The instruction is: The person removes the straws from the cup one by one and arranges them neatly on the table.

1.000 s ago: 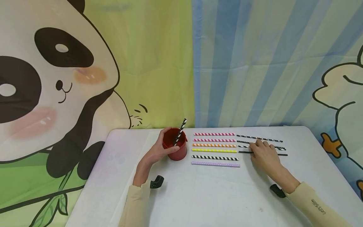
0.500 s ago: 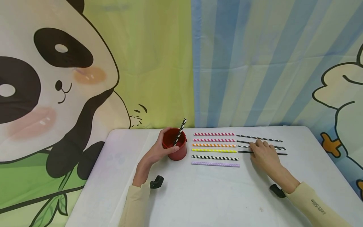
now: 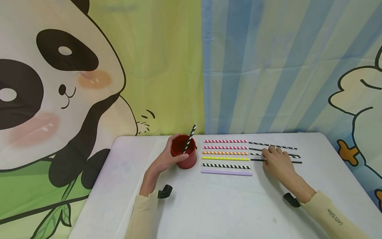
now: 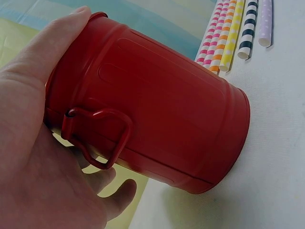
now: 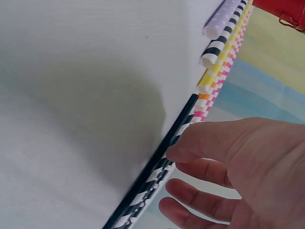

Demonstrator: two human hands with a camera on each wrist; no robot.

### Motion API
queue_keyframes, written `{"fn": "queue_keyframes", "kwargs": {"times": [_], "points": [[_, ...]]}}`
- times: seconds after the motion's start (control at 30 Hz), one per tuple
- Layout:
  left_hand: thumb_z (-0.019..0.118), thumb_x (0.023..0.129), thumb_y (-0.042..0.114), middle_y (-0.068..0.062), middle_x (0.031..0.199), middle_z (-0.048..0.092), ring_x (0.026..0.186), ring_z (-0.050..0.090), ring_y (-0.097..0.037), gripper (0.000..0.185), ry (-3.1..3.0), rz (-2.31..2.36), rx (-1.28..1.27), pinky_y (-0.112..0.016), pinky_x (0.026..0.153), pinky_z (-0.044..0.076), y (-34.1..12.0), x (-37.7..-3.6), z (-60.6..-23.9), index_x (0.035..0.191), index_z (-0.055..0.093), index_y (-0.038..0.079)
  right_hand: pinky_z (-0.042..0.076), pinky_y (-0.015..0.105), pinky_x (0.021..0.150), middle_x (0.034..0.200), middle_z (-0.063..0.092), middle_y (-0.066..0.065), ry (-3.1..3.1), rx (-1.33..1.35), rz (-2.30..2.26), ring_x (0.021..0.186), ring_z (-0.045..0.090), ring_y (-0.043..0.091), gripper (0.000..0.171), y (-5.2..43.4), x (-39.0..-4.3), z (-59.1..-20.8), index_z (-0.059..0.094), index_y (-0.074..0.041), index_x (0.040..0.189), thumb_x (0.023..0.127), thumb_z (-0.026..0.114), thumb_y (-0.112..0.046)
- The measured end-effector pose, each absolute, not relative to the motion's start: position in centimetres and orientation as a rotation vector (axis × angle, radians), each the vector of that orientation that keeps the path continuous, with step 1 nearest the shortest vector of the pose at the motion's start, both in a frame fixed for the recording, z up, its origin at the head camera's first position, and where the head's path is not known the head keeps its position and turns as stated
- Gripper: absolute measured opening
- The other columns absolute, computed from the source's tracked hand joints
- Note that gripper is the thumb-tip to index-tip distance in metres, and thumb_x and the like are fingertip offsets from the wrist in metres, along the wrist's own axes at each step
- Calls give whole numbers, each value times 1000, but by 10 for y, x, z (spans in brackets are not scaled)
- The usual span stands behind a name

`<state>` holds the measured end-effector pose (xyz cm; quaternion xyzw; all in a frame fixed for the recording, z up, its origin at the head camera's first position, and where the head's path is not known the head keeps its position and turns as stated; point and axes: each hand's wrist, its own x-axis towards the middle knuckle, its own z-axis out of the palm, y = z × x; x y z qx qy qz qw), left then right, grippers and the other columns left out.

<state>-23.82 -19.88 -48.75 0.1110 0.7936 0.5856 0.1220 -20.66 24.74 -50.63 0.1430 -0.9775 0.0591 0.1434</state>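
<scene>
While the fingers of the right hand [image 3: 276, 162] are laid loosely bent on the dark straws [image 3: 273, 146], nothing is pinched yet. Almost nothing has moved since a moment ago, so no straw has been lifted. The red cup [image 3: 185, 154] is gripped by the left hand [image 3: 167, 159], with one striped straw [image 3: 189, 138] standing inside. Six bright straws [image 3: 225, 158] lie between on the white table [image 3: 221, 205].

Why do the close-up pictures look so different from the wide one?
Head view: even light, sharp, whole table visible. Left wrist view: tilted, red cup fills the frame, near left hand soft. Right wrist view: right hand slightly blurred, casting a broad soft shadow beside the black straws.
</scene>
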Motion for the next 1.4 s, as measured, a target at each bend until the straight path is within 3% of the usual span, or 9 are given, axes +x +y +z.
{"fn": "queue_keyframes", "kwargs": {"times": [0.77, 1.0, 1.17, 1.4], "points": [[80, 85, 34, 2, 150, 39, 140, 37, -26, 91, 2328, 1699, 330, -49, 105, 49, -199, -240, -490, 154, 20, 36, 47, 53, 73, 101, 62, 16, -2846, 496, 217, 87, 58, 37, 23, 208, -209, -473, 63, -5, 104, 85, 72, -13], [80, 86, 34, 1, 151, 39, 141, 37, -27, 91, 2331, 1697, 325, -49, 106, 48, -199, -239, -491, 154, 20, 36, 48, 39, 67, 92, 63, 8, -2790, 546, 568, 79, 58, 24, 13, 187, -215, -474, 64, -8, 100, 89, 66, -14], [80, 85, 35, 3, 150, 39, 140, 37, -26, 90, 2330, 1700, 326, -49, 105, 49, -198, -239, -490, 153, 20, 37, 52, 42, 76, 101, 63, 6, -2809, 520, 821, 94, 63, 27, 13, 172, -218, -474, 62, -10, 105, 93, 62, -16], [80, 85, 36, 4, 149, 39, 140, 38, -25, 90, 2339, 1692, 320, -49, 105, 49, -199, -238, -489, 153, 20, 38, 51, 41, 82, 103, 64, 5, -2753, 472, 1156, 98, 63, 25, 9, 149, -224, -477, 61, -12, 104, 95, 62, -15]]}}
